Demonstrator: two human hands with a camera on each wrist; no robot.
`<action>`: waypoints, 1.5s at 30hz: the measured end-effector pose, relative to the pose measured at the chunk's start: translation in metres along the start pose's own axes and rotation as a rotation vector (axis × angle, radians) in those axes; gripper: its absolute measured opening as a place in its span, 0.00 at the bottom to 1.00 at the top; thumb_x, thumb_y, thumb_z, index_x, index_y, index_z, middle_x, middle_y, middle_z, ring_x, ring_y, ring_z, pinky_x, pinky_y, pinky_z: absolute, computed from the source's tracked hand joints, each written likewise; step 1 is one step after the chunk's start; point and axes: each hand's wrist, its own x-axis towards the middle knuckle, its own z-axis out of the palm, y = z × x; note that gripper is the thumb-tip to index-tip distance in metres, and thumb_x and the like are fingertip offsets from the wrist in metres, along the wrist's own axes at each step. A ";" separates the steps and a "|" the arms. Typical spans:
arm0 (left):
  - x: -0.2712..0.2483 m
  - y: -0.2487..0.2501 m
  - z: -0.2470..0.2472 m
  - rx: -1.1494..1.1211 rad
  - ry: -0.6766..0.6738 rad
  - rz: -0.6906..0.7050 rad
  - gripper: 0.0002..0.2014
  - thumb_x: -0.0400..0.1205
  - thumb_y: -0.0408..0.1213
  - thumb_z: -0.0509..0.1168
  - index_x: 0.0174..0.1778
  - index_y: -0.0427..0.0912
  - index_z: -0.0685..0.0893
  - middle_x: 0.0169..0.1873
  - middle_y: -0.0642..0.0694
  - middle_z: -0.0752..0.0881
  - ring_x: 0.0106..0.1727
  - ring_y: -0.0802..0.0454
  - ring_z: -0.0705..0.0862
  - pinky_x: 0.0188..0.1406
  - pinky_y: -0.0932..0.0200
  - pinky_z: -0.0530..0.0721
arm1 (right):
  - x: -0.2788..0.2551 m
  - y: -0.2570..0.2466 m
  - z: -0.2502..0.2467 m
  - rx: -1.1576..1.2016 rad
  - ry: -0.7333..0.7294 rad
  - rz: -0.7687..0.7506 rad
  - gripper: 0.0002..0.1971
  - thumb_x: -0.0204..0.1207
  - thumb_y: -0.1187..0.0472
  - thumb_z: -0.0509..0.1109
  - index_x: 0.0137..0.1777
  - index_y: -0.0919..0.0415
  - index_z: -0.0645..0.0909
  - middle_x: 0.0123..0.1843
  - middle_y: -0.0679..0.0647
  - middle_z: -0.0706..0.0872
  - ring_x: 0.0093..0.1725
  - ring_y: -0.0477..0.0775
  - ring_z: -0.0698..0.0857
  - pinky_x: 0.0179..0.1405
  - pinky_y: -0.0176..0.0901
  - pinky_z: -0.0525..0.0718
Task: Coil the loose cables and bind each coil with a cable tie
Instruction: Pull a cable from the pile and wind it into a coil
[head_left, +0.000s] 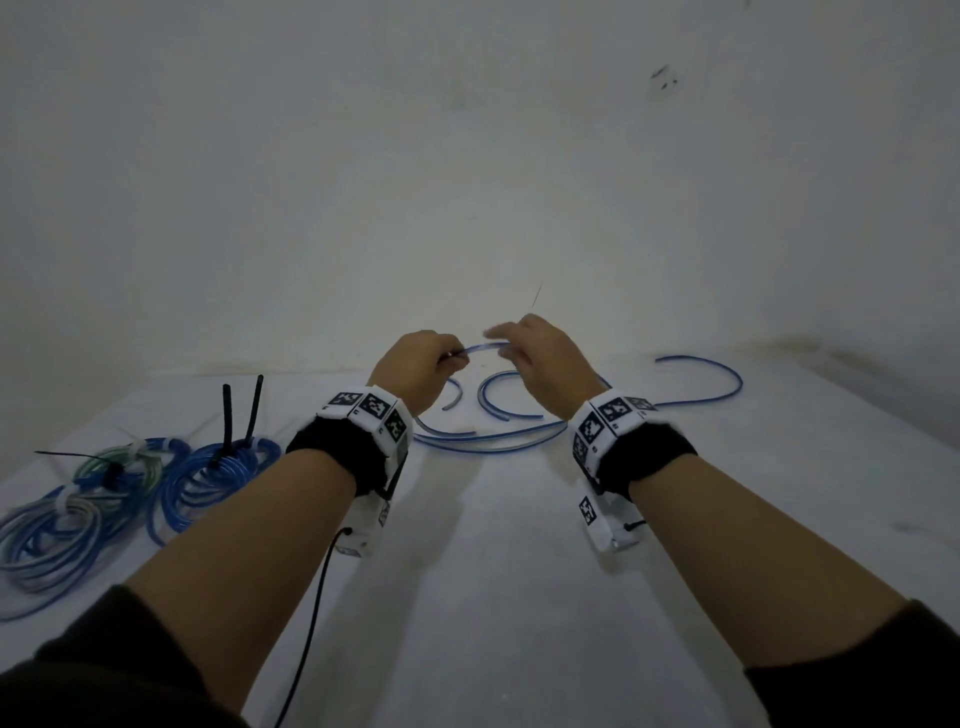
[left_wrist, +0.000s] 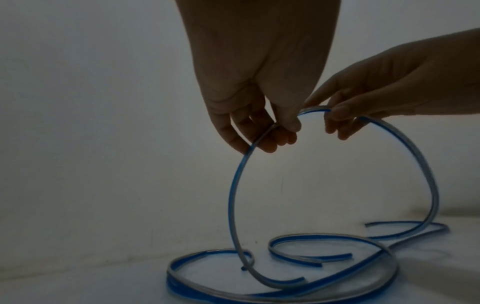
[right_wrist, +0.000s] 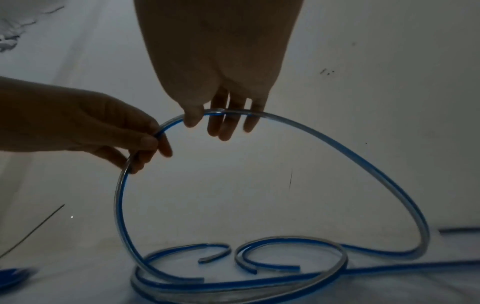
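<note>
A blue-and-clear cable (head_left: 483, 347) is lifted above the white table (head_left: 519, 545) in an arch. My left hand (head_left: 439, 358) pinches one side of the arch (left_wrist: 235, 185) between thumb and fingers (left_wrist: 270, 142). My right hand (head_left: 517, 345) holds the top of the arch a little to the right, thumb in front and fingers (right_wrist: 226, 127) behind the cable (right_wrist: 337, 144). Both ends of the arch drop to loose cable loops (head_left: 493, 434) lying on the table under the hands (left_wrist: 285, 288).
Three bound coils lie at the left: a blue one (head_left: 218, 470) with black cable ties (head_left: 241, 410) sticking up, a greenish one (head_left: 117, 467), and a pale blue one (head_left: 47, 530). Another loose cable curve (head_left: 727, 379) reaches right. A wall stands close behind the table.
</note>
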 end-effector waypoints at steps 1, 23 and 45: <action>-0.002 0.004 -0.001 -0.039 0.015 0.005 0.09 0.82 0.35 0.61 0.51 0.37 0.85 0.44 0.39 0.86 0.48 0.44 0.81 0.47 0.55 0.74 | -0.001 -0.002 0.000 0.086 0.066 -0.002 0.13 0.80 0.63 0.60 0.61 0.63 0.82 0.48 0.63 0.83 0.47 0.64 0.82 0.48 0.51 0.77; -0.010 0.011 -0.022 -1.083 0.198 -0.236 0.14 0.87 0.35 0.52 0.49 0.43 0.85 0.28 0.49 0.70 0.29 0.58 0.70 0.33 0.65 0.78 | -0.004 0.016 -0.011 0.380 0.235 0.565 0.07 0.79 0.65 0.64 0.46 0.65 0.83 0.39 0.57 0.83 0.43 0.55 0.80 0.45 0.45 0.77; -0.021 0.014 -0.010 -0.440 0.047 -0.027 0.07 0.85 0.33 0.54 0.51 0.42 0.78 0.31 0.47 0.86 0.34 0.52 0.86 0.41 0.60 0.86 | -0.011 -0.028 -0.014 0.459 -0.227 0.088 0.04 0.70 0.69 0.75 0.44 0.64 0.87 0.43 0.55 0.85 0.44 0.48 0.82 0.49 0.37 0.80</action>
